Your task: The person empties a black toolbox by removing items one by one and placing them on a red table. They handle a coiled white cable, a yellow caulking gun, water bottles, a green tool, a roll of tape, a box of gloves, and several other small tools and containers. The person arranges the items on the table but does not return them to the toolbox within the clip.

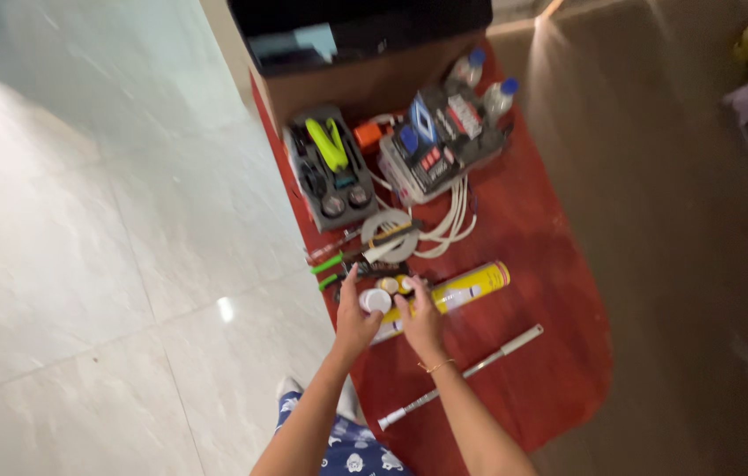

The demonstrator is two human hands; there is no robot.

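Note:
My left hand [353, 322] and my right hand [422, 320] reach side by side onto a red mat [550, 291]. Between their fingertips lie small round things: a white cap-like piece [375, 300] and a yellow one [403, 284]. The left thumb and fingers touch the white piece; the right fingers rest by the yellow one and on a long yellow tube [457, 293] lying slantwise. The image is blurred, so whether either hand grips anything is unclear.
A grey tool case [328, 172] with a lime-green tool, a stack of boxes [434, 141], two bottles [484, 84], white cable [451, 220], a tape roll [384, 227], green-handled screwdrivers [331, 264] and a metal rod [466, 375] lie on the mat. White tiled floor lies to the left.

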